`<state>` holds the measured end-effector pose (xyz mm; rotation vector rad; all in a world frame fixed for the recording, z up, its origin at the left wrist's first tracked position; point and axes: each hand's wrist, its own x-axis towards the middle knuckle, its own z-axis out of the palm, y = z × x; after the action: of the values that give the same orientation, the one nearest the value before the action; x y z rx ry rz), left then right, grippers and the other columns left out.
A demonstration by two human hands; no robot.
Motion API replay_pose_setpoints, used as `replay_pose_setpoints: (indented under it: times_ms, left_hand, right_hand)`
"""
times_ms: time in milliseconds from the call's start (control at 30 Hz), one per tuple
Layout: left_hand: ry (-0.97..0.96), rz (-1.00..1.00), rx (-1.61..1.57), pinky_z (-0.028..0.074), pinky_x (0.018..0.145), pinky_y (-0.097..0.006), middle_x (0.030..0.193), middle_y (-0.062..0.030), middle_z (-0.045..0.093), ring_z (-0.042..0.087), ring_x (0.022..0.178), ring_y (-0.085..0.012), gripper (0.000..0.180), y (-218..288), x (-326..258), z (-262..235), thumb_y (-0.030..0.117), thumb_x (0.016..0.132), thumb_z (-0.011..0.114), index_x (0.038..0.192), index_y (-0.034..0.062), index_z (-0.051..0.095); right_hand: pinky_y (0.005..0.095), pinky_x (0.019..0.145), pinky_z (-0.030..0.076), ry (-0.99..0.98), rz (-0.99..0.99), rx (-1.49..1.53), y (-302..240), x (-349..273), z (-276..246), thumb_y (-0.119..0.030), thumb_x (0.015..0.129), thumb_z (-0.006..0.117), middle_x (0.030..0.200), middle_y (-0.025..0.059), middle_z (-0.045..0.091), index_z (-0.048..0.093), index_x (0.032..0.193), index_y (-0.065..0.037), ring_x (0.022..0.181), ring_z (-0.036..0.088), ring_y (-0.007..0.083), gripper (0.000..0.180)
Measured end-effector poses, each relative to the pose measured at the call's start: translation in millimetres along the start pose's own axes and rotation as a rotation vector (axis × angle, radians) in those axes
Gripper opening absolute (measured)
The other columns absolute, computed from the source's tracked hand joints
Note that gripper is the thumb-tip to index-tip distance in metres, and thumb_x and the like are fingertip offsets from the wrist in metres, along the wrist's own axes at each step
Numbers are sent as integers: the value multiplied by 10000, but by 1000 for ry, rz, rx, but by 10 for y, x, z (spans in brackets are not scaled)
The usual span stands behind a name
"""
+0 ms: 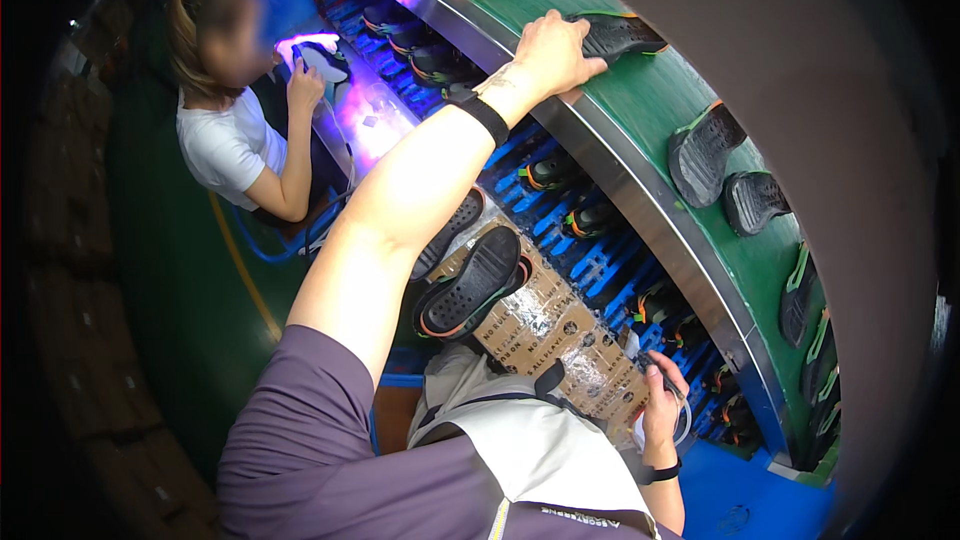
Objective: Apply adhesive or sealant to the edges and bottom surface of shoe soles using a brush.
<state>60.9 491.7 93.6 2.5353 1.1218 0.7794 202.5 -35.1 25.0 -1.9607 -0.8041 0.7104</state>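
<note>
My left hand reaches up onto the green conveyor belt and grips the near end of a black shoe sole with orange and green trim. A black band sits on that wrist. My right hand is low by my lap, closed around a thin dark tool with a pale cord hanging from it. In front of me a tape-wrapped cardboard board carries two black soles with orange edges.
More black soles lie along the green belt. Below its metal rim a blue rack holds dark shoes. At the left a co-worker in a white shirt holds a shoe under purple light.
</note>
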Motion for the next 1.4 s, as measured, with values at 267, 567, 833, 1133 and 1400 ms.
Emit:
replay_pose_setpoints:
  times_ms: [267, 567, 833, 1133, 1400]
  left_hand:
    - [186, -24, 199, 561, 904, -473, 1067, -230, 639, 678, 1000, -381, 556, -543, 147, 72, 426, 756, 854, 1113, 21, 721]
    - [436, -80, -4, 535, 915, -493, 1117, -250, 603, 653, 1031, -394, 558, -234, -85, -144, 373, 752, 873, 1145, 19, 695]
    - [813, 19, -409, 519, 861, -532, 1059, -282, 623, 635, 1006, -442, 340, -412, 38, -99, 247, 925, 712, 1095, -46, 680]
    - [212, 247, 646, 435, 1034, -516, 1160, -85, 671, 612, 1198, -272, 333, -1888, 745, -752, 167, 891, 618, 1215, 155, 698]
    - [3, 308, 370, 550, 779, -397, 849, -150, 732, 722, 852, -329, 239, -1488, 464, -1190, 140, 889, 655, 1095, 140, 776]
  right_hand:
    - [271, 823, 481, 3, 35, -14, 58, 215, 160, -154, 962, 680, 948, 20, 693, 734, 1180, -18, 854, 582, 117, 263]
    - [274, 809, 467, -104, 61, -98, -55, 526, 387, -183, 989, 643, 1042, 60, 709, 726, 1151, 16, 864, 584, 121, 269]
    - [283, 862, 469, -129, -9, -137, -145, 700, 628, -188, 989, 642, 1034, 55, 699, 718, 1166, 17, 905, 593, 138, 281]
    - [296, 907, 478, -108, 93, -83, -142, 658, 563, -197, 993, 649, 1090, 79, 709, 705, 1198, 19, 977, 616, 154, 303]
    - [296, 914, 494, -91, 61, -89, -59, 609, 483, -184, 994, 648, 1100, 81, 712, 710, 1187, 18, 991, 626, 158, 287]
